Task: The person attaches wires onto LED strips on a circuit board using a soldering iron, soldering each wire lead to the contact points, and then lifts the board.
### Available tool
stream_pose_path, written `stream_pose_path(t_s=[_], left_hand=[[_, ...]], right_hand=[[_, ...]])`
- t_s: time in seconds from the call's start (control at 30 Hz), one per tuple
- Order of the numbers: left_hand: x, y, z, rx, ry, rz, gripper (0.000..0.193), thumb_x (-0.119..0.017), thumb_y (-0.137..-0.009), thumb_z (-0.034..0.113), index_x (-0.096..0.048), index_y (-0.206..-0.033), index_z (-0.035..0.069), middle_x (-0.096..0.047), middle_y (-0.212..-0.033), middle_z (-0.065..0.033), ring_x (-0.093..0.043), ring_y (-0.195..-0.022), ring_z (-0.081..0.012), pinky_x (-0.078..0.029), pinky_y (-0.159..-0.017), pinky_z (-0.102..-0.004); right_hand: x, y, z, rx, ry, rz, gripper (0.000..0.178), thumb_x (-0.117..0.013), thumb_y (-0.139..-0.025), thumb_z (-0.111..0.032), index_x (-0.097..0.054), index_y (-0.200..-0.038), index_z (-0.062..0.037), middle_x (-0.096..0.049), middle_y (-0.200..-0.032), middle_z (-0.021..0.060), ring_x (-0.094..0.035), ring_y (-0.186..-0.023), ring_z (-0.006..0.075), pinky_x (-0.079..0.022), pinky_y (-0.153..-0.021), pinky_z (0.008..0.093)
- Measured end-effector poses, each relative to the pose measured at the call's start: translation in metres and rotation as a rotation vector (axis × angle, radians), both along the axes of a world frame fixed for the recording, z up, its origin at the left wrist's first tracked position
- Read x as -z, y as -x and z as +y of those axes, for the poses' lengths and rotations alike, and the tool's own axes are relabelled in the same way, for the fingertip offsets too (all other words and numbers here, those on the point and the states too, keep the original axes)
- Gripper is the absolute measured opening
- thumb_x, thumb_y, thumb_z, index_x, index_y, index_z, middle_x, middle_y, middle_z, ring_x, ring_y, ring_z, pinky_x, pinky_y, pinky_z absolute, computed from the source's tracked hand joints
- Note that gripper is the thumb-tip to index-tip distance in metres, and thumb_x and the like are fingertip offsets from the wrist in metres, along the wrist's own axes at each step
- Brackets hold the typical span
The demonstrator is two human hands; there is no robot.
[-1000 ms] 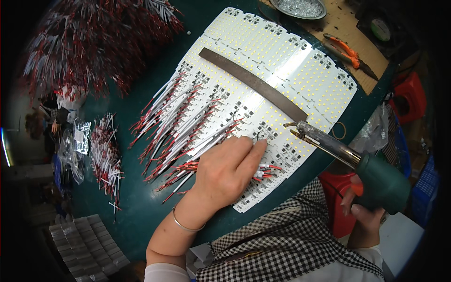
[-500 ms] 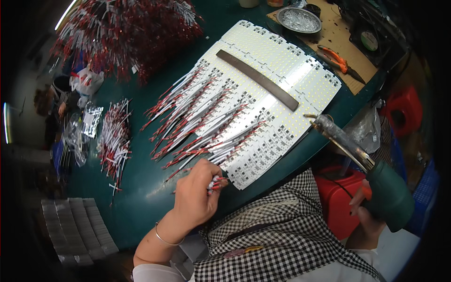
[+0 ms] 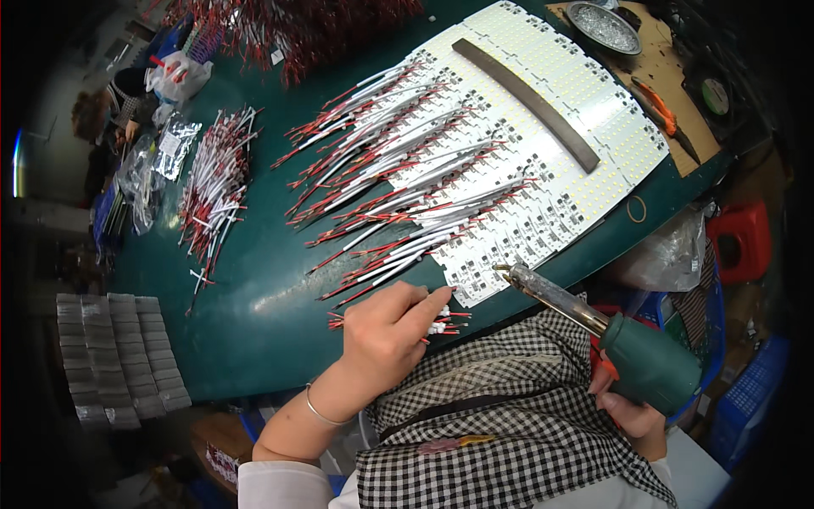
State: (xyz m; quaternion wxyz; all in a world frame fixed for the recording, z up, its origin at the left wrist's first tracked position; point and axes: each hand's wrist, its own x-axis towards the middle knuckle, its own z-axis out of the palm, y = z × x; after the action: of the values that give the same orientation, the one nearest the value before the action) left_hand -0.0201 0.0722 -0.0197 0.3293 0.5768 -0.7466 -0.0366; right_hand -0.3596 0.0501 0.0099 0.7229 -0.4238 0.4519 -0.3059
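My left hand (image 3: 381, 335) is closed around a small bundle of red-and-white wires (image 3: 448, 321) at the table's front edge. Their ends stick out on both sides of the fingers. In my right hand (image 3: 632, 416) is a green soldering gun (image 3: 651, 363), its bent tip over the near end of the white LED circuit boards (image 3: 606, 148). The boards lie overlapped in a fan. Many red-and-white wires (image 3: 398, 204) run from them to the left in rows. Across the boards rests a curved dark bar (image 3: 526, 102). Whether the tip touches a board I cannot tell.
Loose wires (image 3: 219, 174) lie in a pile at left, with a larger wire heap (image 3: 297, 30) behind. Orange-handled pliers (image 3: 666, 119) and a metal bowl (image 3: 604, 27) sit on cardboard at far right. Grey stacked pieces (image 3: 123, 356) stand at lower left; a red stool (image 3: 739, 242) is at right.
The soldering gun has moved left and nearer, from beside the boards' right edge to their near end. My left hand has turned, showing more of its wire bundle. The whole view has shifted.
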Motion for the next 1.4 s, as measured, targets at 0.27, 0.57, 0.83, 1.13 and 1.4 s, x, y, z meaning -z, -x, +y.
stream_pose_path(t_s=[0.27,0.57,0.83,1.13,1.4], left_hand=[[0.002,0.002,-0.001,-0.007,-0.018,-0.02,0.057,-0.063,-0.05,-0.01,-0.073,-0.103,0.006,-0.064,-0.077,-0.0093,-0.061,-0.061,-0.0203,-0.048,-0.05,-0.0297],[0.005,0.003,-0.003,-0.034,-0.107,0.097,0.059,-0.061,-0.048,-0.013,-0.072,-0.103,0.004,-0.059,-0.075,-0.0076,-0.056,-0.058,-0.0194,-0.043,-0.048,-0.0297],[0.007,0.003,0.001,-0.017,-0.128,0.094,0.062,-0.061,-0.048,-0.013,-0.071,-0.106,0.004,-0.059,-0.077,-0.0076,-0.057,-0.06,-0.0197,-0.045,-0.049,-0.0303],[0.007,0.004,0.003,-0.019,-0.127,0.071,0.06,-0.064,-0.05,-0.011,-0.071,-0.108,0.004,-0.058,-0.077,-0.0071,-0.058,-0.061,-0.0193,-0.045,-0.049,-0.0305],[0.007,0.002,0.004,0.002,-0.143,0.063,0.064,-0.064,-0.047,-0.009,-0.069,-0.11,0.003,-0.058,-0.078,-0.0073,-0.058,-0.061,-0.0201,-0.045,-0.048,-0.0306]], right_hand=[[-0.01,-0.022,-0.012,-0.11,0.182,0.294,0.023,-0.074,-0.072,-0.015,-0.068,-0.09,-0.0017,-0.069,-0.071,0.0055,-0.067,-0.063,0.0155,-0.053,-0.057,0.028],[0.007,-0.019,-0.019,-0.41,0.531,0.477,0.019,-0.073,-0.073,-0.013,-0.07,-0.089,-0.0037,-0.072,-0.074,0.0011,-0.067,-0.063,0.0109,-0.053,-0.059,0.0222],[0.013,-0.026,-0.011,-0.199,0.111,0.277,0.018,-0.072,-0.077,-0.004,-0.071,-0.094,0.0029,-0.073,-0.079,0.0076,-0.069,-0.065,0.0126,-0.055,-0.056,0.0225],[0.023,-0.022,-0.01,-0.231,0.115,0.306,0.014,-0.068,-0.081,-0.004,-0.071,-0.09,0.0058,-0.073,-0.079,0.0119,-0.07,-0.065,0.0155,-0.056,-0.055,0.0246],[0.022,-0.026,-0.02,-0.304,0.165,0.345,0.013,-0.069,-0.08,-0.004,-0.071,-0.088,0.0051,-0.073,-0.078,0.0133,-0.071,-0.068,0.0175,-0.057,-0.058,0.0258]])
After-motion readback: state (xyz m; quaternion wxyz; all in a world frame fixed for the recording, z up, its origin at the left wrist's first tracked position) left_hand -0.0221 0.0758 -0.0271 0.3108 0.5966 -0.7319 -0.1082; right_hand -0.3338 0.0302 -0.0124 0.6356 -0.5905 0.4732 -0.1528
